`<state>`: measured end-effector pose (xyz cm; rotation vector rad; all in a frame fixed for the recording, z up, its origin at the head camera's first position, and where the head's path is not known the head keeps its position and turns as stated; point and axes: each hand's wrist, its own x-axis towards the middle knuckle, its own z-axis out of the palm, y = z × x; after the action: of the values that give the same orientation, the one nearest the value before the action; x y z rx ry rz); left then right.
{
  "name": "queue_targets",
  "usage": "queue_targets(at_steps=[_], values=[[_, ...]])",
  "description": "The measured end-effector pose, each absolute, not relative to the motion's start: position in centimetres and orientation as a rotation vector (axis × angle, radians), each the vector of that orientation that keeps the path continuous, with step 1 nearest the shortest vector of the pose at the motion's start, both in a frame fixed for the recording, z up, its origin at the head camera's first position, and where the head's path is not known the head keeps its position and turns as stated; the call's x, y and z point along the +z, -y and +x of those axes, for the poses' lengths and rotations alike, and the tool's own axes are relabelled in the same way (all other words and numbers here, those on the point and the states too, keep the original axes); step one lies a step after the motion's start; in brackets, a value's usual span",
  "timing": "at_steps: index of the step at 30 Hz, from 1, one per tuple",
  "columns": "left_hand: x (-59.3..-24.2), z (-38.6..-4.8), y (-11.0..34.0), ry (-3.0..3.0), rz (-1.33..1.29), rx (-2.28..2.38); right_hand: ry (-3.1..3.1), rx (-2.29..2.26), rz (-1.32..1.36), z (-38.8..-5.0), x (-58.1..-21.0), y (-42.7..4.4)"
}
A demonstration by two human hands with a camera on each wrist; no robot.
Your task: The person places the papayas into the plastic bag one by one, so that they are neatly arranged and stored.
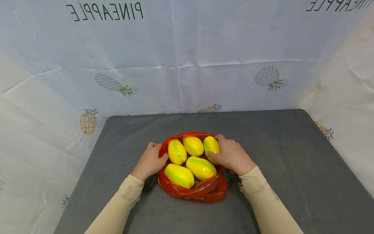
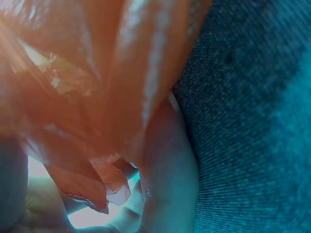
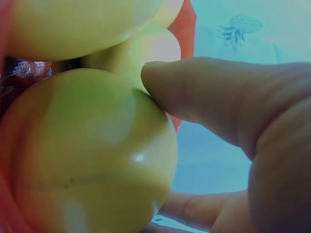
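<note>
A red plastic bag (image 1: 204,191) lies on the table with its mouth spread upward. Several glossy yellow mangoes with green streaks, such as the front-left mango (image 1: 179,176), sit inside. My left hand (image 1: 149,161) grips the bag's left rim, and folds of the plastic (image 2: 131,73) fill the left wrist view. On the other side, my right hand (image 1: 233,154) holds the rightmost mango (image 1: 211,145), thumb across its inner side and fingers at its outer side. Close up, the right thumb (image 3: 194,90) lies against a mango (image 3: 92,150) in the right wrist view.
The bag rests on a dark grey tabletop (image 1: 274,156). Behind and beside the table hangs a white cloth (image 1: 187,81) printed with pineapples. A dark wrist strap (image 1: 231,176) sits by the right cuff, close to the bag's edge.
</note>
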<state>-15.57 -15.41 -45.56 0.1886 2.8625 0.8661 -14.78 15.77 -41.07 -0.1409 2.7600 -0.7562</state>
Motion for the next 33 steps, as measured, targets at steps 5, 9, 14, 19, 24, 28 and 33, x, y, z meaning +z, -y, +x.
queue_targets(at_steps=[5,9,14,19,24,28,33], values=[[-45.5,-15.5,15.4,-2.859,0.185,0.867,-2.771,-0.738,-0.136,-14.9,-41.5,-15.6],[-45.5,-15.5,15.4,-2.863,0.190,0.871,-2.787,-0.726,-0.133,-15.1,-41.8,-15.4],[-45.5,-15.4,15.2,-2.872,0.182,0.898,-2.823,-0.716,-0.141,-15.3,-42.0,-15.4],[-45.6,-15.5,15.1,-2.876,0.179,0.921,-2.847,-0.703,-0.145,-15.4,-42.2,-15.5],[-45.7,-15.5,15.1,-2.881,0.187,0.929,-2.848,-0.706,-0.150,-15.4,-42.1,-15.5],[-45.7,-15.5,15.2,-2.881,0.191,0.936,-2.844,-0.709,-0.152,-15.5,-42.2,-15.5],[-45.9,-15.6,15.2,-2.883,0.195,0.952,-2.853,-0.704,-0.173,-15.6,-42.4,-15.5]])
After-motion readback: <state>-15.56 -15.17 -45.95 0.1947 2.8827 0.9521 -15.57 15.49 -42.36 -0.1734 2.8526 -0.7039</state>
